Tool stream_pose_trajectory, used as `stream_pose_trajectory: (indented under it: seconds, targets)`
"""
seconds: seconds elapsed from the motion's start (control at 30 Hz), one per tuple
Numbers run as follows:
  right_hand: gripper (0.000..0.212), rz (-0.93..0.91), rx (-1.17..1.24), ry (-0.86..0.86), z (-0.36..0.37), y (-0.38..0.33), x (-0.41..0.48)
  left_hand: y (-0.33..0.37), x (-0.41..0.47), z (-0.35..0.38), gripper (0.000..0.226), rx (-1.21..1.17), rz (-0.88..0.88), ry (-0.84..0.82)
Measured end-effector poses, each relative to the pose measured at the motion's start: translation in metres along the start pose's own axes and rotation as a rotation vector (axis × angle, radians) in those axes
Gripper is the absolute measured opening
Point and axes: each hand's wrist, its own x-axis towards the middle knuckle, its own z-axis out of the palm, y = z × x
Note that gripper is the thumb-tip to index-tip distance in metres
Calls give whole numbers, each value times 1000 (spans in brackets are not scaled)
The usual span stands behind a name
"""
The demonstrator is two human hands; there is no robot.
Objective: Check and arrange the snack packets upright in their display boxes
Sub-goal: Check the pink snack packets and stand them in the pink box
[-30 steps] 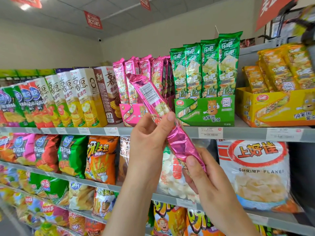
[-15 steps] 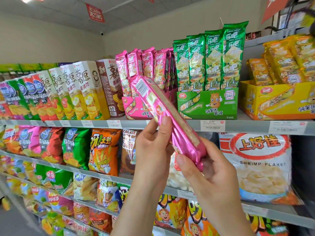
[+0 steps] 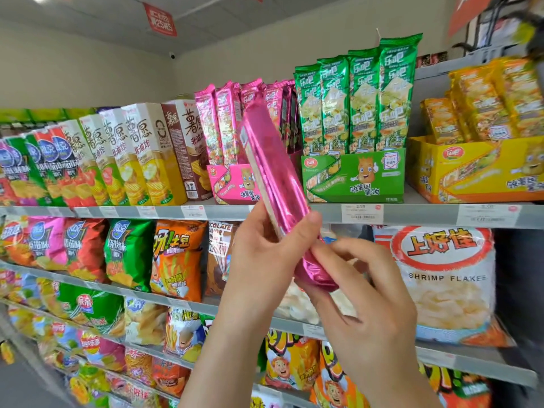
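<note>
Shop aisle, snack section: a person holds one long pink packet (image 3: 273, 178) in both hands in front of the top shelf (image 3: 412, 214). The left hand (image 3: 265, 251) grips the pkt round its lower half, w/ the thumb pressed on the right edge & the fingers wrapped behind. The right hand (image 3: 362, 290) has its fingers curled round the crumpled bottom end, pinching it. The pkt is in the air, out of any box, tilted w/ its top leaning left. Its upper end overlaps the view of the pink display box (image 3: 232, 184); whether it touches that box can't be told. In that box more pink pkts (image 3: 217, 122) stand upright. Just to the right, the green display box (image 3: 353, 175) shows four green pkts (image 3: 362, 98) upright across its front. Further right, a yellow display box (image 3: 471, 169) has yellow pkts (image 3: 485, 104) standing in it. Left of the pink box is a row of tall chip cartons (image 3: 147, 151). On the shelf below, behind the hands, sits a large bag marked SHRIMP FLAKES (image 3: 441, 275), w/ assorted crisp bags (image 3: 129, 254) to the left.
</note>
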Motion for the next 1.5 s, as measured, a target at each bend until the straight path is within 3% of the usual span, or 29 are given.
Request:
stream_pose_trajectory:
  seconds: [0.13, 0.2, 0.27, 0.33, 0.47, 0.57, 0.7, 0.8, 0.93, 1.1, 1.23, 1.33, 1.5]
  targets:
    - [31, 207, 281, -144, -3, -4, 1, 2, 2, -8, 29, -102, -31, 44]
    - [18, 382, 489, -130, -2, -10, 3, 2, 2, -9, 32, -120, -41, 32]
    - [19, 524, 693, -102, 0, -13, 4, 4, 2, -8, 33, -182, -44, 20]
    - [22, 560, 723, -100, 0, -13, 5, 5, 2, -10, 34, -274, -56, -12]
    - [32, 459, 509, -63, 3, -12, 3, 7, 6, -12, 48, -420, -129, -44]
    - [40, 316, 285, -59, 6, -9, -1, 8, 7, -5, 64, -357, -125, 17]
    - [31, 118, 157, -74, 6, -7, 0, 2, 7, -6, 44, -241, -114, 72]
    - [29, 61, 179, -161, 4, -4, 6, 2, 9, -12, 45, -277, -183, 87]
    - [29, 189, 390, -259, 6, 0, 12, 2, 17, -21, 57, -243, -182, 65]
    - [45, 413, 616, -215, 15, 12, 18, 8, 37, -34, 31, 52, -93, -18]
    - [35, 360, 588, -246, 21, 20, 40, 19, 58, -38, 42, 91, 8, -22]
    - [25, 323, 617, -396, 23, 30, 66, 27, 76, -44, 39, 160, 85, -40]
    - [14, 155, 377, -586, 21, 38, 133, 40, 119, -61, 41, 240, 139, -73]
